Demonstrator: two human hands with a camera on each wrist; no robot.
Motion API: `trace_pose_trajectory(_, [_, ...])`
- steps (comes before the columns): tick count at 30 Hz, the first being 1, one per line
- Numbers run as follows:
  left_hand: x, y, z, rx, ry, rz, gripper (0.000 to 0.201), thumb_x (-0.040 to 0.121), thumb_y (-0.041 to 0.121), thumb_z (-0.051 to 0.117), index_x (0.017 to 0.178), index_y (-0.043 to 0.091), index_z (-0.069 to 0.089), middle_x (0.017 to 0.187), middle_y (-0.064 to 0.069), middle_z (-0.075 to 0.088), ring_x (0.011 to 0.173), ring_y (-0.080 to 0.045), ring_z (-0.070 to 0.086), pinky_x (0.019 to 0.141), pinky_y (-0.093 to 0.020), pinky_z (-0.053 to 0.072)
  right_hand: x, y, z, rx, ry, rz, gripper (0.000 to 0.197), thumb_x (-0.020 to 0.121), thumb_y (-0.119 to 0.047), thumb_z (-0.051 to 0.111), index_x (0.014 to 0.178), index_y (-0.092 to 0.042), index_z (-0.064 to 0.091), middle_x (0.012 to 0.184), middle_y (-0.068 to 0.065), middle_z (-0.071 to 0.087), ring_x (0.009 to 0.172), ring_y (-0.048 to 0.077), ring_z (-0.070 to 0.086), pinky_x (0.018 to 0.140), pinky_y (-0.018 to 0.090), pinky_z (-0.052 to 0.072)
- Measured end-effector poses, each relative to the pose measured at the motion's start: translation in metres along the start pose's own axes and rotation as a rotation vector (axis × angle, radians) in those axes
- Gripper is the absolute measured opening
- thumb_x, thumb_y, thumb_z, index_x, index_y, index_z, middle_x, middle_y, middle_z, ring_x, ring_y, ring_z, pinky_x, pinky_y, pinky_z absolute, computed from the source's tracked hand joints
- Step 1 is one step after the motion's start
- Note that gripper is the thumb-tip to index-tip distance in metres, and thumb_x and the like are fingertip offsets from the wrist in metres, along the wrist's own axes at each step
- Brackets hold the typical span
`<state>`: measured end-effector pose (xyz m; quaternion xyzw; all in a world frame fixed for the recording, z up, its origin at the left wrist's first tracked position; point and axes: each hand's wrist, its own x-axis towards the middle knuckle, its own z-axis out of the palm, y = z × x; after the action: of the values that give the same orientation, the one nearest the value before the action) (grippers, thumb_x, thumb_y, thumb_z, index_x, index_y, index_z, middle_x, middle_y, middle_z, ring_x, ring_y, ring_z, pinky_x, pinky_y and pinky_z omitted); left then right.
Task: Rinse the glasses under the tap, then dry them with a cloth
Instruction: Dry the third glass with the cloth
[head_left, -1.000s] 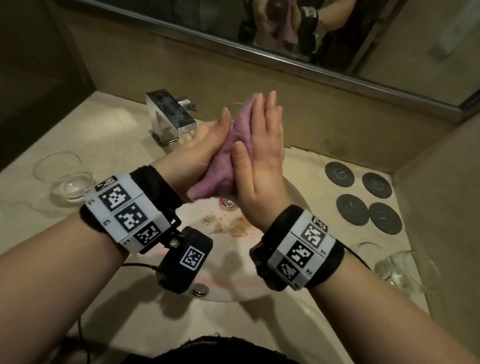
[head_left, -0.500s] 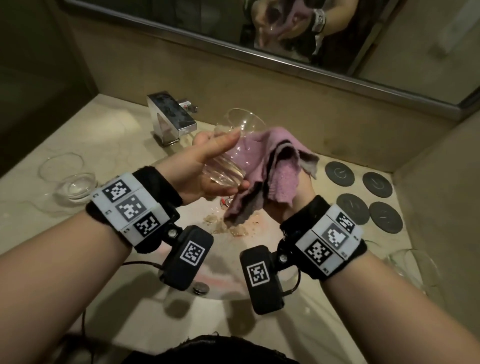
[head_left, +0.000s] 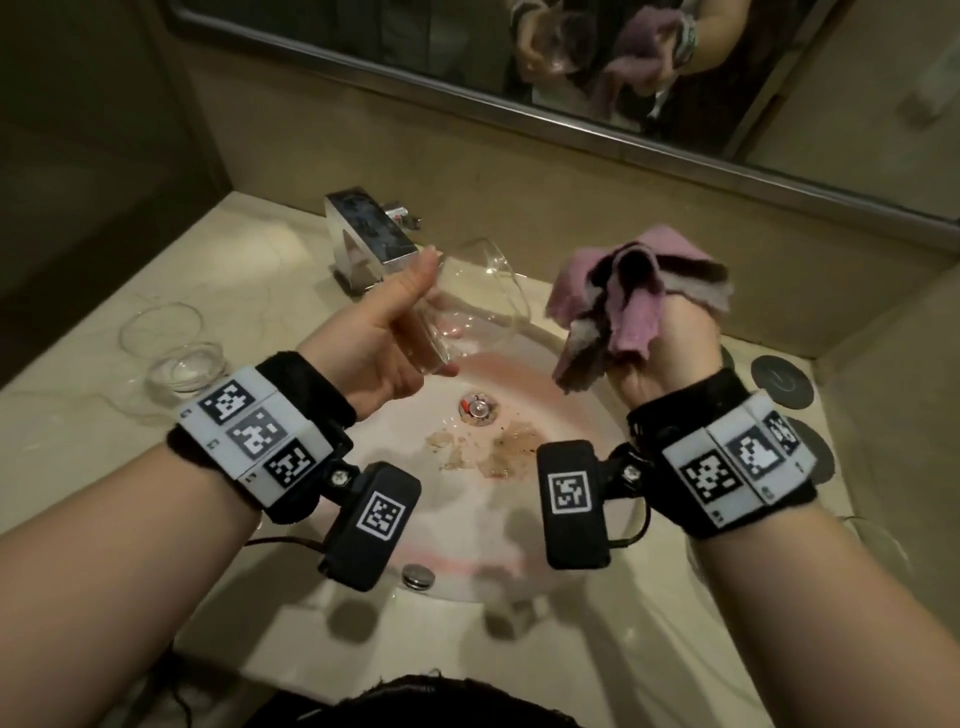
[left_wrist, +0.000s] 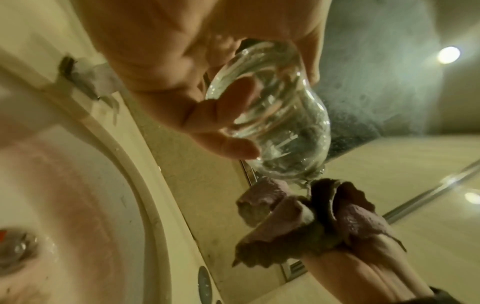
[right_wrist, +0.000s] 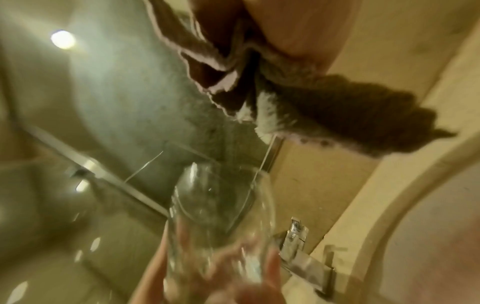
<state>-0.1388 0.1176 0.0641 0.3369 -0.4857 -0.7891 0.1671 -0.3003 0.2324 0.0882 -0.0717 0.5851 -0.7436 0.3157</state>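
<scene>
Drying stage, judged from layout: tap (head_left: 371, 236) showed no water running, and the glass (head_left: 470, 306) was held over the basin (head_left: 582, 525) at frame centre, clear of the cloth (head_left: 631, 296).

Left hand (head_left: 384, 343) grasped the glass around its lower body, thumb along the near side, fingers curled beneath. Right hand (head_left: 662, 345) clenched a bunched pink cloth at centre right; cloth and glass were near each other but apart in the head view.

Glass orientation: long axis tilted, base toward the left palm at lower left, open mouth pointing up and away toward the mirror (head_left: 571, 67), upper centre. Left wrist view showed droplets or glints on the glass wall; whether it was fully dry I could not tell.

Remaining, as a judgement: one glass (head_left: 174, 353) stood at centre left on the counter (head_left: 93, 291), another (head_left: 878, 551) partly visible at lower right edge. Their rinsed or dried status was not readable. Basin carried pinkish residue and crumbs near the drain (head_left: 478, 408).
</scene>
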Motion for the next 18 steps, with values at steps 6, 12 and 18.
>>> trace_pose_trajectory(6, [0.004, -0.010, 0.000, -0.202, -0.117, -0.111, 0.059, 0.076, 0.067, 0.052, 0.105, 0.016, 0.062, 0.082, -0.007, 0.056, 0.051, -0.015, 0.047, 0.040, -0.017, 0.027, -0.037, 0.032, 0.030, -0.446, -0.332, -0.421, 0.009, 0.094, -0.043, 0.047, 0.100, -0.036, 0.048, 0.096, -0.016, 0.059, 0.083, 0.002, 0.061, 0.074, 0.033, 0.053])
trace_pose_trajectory(12, [-0.005, -0.022, -0.013, -0.275, -0.120, -0.183, 0.060, 0.081, 0.067, 0.044, 0.101, 0.016, 0.067, 0.081, -0.009, 0.059, 0.042, -0.016, 0.046, 0.032, -0.010, 0.029, -0.020, 0.041, -0.005, -1.117, -0.744, -0.773, 0.045, 0.083, -0.059, 0.043, 0.124, -0.039, 0.047, 0.119, -0.034, 0.048, 0.115, -0.010, 0.045, 0.115, 0.055, 0.004])
trace_pose_trajectory(18, [-0.001, -0.012, -0.021, -0.051, -0.145, -0.152, 0.078, 0.073, 0.071, 0.055, 0.124, 0.012, 0.057, 0.087, -0.014, 0.062, 0.040, -0.014, 0.047, 0.031, -0.012, 0.029, -0.005, 0.048, 0.008, -1.354, -1.018, -1.021, 0.061, 0.086, -0.063, 0.042, 0.127, -0.020, 0.054, 0.128, 0.005, 0.061, 0.132, 0.020, 0.037, 0.116, 0.047, -0.004])
